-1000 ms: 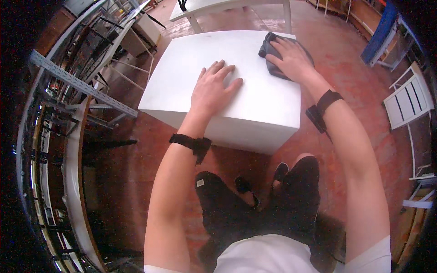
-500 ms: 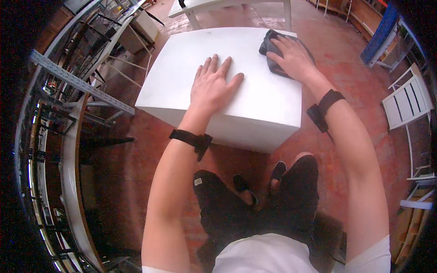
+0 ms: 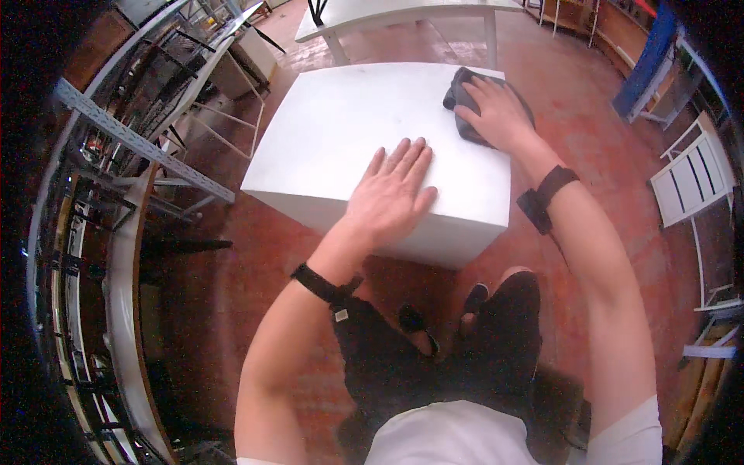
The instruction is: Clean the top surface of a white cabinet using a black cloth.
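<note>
A large white box-shaped block [image 3: 341, 124] with a flat top stands before me. My left hand [image 3: 391, 198] lies palm down over its near edge, fingers stretched out and apart, holding nothing. At the top's far right, a crumpled dark grey cloth [image 3: 467, 130] lies under my right hand [image 3: 496, 116]. That hand is laid flat on it, with fingers extended and thumb apart. The cloth reaches the block's right edge. What lies beneath my right palm is hidden. A black band circles each wrist.
Behind the block stands a white table [image 3: 411, 12]. Metal shelving [image 3: 139, 128] and a long board [image 3: 128, 310] run along my left. A white slatted panel [image 3: 694, 174] stands at the right, near a blue upright piece [image 3: 651, 66]. My legs are close below the block.
My left hand has slid back toward me and a little right, to the block's near edge. My right hand stays on the cloth in about the same place. The view has tilted slightly.
</note>
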`<state>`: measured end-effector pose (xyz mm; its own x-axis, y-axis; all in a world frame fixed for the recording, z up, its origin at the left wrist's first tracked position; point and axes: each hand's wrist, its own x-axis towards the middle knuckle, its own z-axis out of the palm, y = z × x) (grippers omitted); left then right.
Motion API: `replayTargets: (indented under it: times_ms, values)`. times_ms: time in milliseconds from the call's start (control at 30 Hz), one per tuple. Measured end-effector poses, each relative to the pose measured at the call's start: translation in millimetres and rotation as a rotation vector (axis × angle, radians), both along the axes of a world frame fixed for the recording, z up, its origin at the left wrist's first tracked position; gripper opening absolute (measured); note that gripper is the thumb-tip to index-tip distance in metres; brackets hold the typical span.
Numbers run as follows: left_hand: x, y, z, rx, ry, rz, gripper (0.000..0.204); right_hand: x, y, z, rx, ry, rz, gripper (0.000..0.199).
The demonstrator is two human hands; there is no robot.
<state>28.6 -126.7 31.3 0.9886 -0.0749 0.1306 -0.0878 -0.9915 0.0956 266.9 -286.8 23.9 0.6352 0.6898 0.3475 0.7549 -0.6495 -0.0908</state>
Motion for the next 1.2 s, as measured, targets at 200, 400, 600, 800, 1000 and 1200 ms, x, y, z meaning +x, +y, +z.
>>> replayTargets:
  times_ms: [200, 400, 600, 800, 1000, 1200]
  values:
    - [34.7, 7.7, 4.8, -0.067, -0.022, 0.095, 0.081, -17.9, 1.2, 0.8, -0.028, 0.051, -0.027, 0.073]
    - [52.2, 45.6, 7.3, -0.089, 0.019, 0.385, 0.100, -25.3, -1.5, 4.6, -0.003, 0.078, -0.033, 0.073]
    - [31.1, 103.2, 9.4, -0.037, 0.065, 0.527, 0.095, -20.1, -7.9, 1.1, -0.014, 0.059, -0.032, 0.072]
    - [28.3, 136.4, 2.6, -0.035, 0.032, 0.606, 0.094, -13.0, -4.6, -9.7, -0.038, -0.017, 0.020, 0.071]
    - [8.9, 92.8, -4.5, 0.015, 0.088, 0.434, 0.093, -16.0, -2.7, -1.7, 0.006, 0.053, -0.036, 0.071]
    - [-9.0, 64.8, -3.2, -0.021, 0.043, 0.356, 0.094, -23.9, 2.3, 3.9, 0.013, 0.074, -0.029, 0.071]
